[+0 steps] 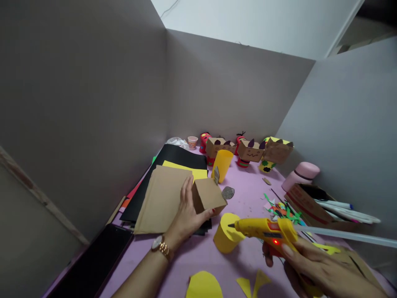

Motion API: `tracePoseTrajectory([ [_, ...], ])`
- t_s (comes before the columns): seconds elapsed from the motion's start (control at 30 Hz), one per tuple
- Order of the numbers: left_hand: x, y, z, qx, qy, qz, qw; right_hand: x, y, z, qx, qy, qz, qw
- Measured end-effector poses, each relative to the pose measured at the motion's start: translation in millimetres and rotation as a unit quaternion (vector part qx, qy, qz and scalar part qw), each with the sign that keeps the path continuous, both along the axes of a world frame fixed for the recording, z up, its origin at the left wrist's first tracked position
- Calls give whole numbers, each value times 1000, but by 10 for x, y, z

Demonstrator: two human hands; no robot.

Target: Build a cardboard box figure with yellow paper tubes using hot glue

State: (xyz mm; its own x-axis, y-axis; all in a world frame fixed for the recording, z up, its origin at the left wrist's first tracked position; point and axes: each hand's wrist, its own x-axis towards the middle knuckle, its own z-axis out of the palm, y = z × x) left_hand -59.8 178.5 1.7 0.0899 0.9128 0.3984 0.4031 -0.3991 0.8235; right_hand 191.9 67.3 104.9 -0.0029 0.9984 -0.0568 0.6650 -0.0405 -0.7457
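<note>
Cardboard box (208, 196), small and brown, sat tilted on the purple table (198, 256), its near edge pinched by your left hand (186, 217), thumb under the front and fingers over the top. A grey leaf-shaped scrap (228, 192) stuck out just beside its right corner, another (216, 174) stood at its far edge.

Your right hand (313, 269) was wrapped around the handle of a yellow glue gun (263, 229), red light glowing on its side. Its nozzle pointed left and hung just over a yellow paper cup (226, 234) lying mouth-down near the box. A clear glue stick (347, 235) trailed out the back of the gun.

No writing could be read anywhere; red print on the open carton (305, 203) at right was too blurred to make out.

Behind the box lay a brown card sheet (161, 198) on yellow and black sheets (176, 159). A second yellow cup (222, 163) stood upright beyond. Along the back wall stood a row of box-headed figures (251, 151) with drawn faces on red and yellow bases. A pink bottle (300, 176) stood right of them, pens (341, 207) lay in the carton, and coloured paper offcuts (283, 211) were scattered between carton and gun. Yellow cut shapes (203, 285) lay at the near edge. A gold watch (160, 245) was on your left wrist.
</note>
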Motion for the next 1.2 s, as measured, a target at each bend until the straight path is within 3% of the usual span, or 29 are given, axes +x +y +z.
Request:
tracePoseTrajectory([
  [0.17,6,-291,-16,184,68,-1,981,53,117,46,-38,-7,85,996],
  [0.33,23,-384,10,199,138,-105,964,-104,84,19,-32,-26,-42,998],
  [0.5,46,-425,42,267,154,-92,947,-133,93,-32,-79,-10,-33,996],
  [0.6,56,-444,43,231,135,-138,954,-111,112,-38,-68,-12,-27,997],
  [0.73,77,-441,24,120,121,-163,972,-105,124,-43,-68,-24,-33,997],
  [0.87,119,-431,-11,2,82,-177,981,-67,135,-78,-32,2,3,999],
  [1.03,163,-422,-33,-32,49,-177,983,15,135,-128,4,4,51,999],
  [1.2,170,-423,-22,-55,33,-184,981,39,161,-130,-15,0,35,999],
])
